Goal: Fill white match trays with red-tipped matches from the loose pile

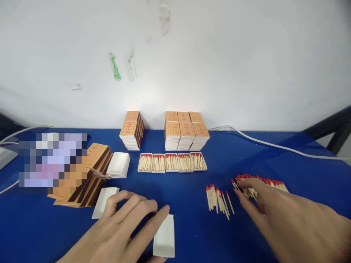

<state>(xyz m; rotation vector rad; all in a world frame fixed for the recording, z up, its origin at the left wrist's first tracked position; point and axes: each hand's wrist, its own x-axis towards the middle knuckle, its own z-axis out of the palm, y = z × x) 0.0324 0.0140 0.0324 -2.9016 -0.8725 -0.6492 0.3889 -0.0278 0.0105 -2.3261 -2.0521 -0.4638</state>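
My left hand (pixel 128 226) grips a small white matchbox tray (pixel 164 237) on the blue table. Its index fingertip rests at the tray's far end and the thumb, mostly hidden, is at the near end. Beneath the other fingers lies a second white tray (pixel 103 199). On the right, my right hand (pixel 274 212) closes thumb and index finger on matches (pixel 235 184) at the left edge of a red-tipped match pile (pixel 279 185), part of which it hides. Between the hands is a small loose group of matches (pixel 216 199).
Five trays full of matches (pixel 172 163) form a row at mid-table. Behind them stand stacked orange matchboxes (pixel 186 129) and a smaller stack (pixel 130 129). Left are stacked white trays (pixel 118 164) and matchbox sleeves (pixel 95 157). A white cable (pixel 263 143) runs along the back right.
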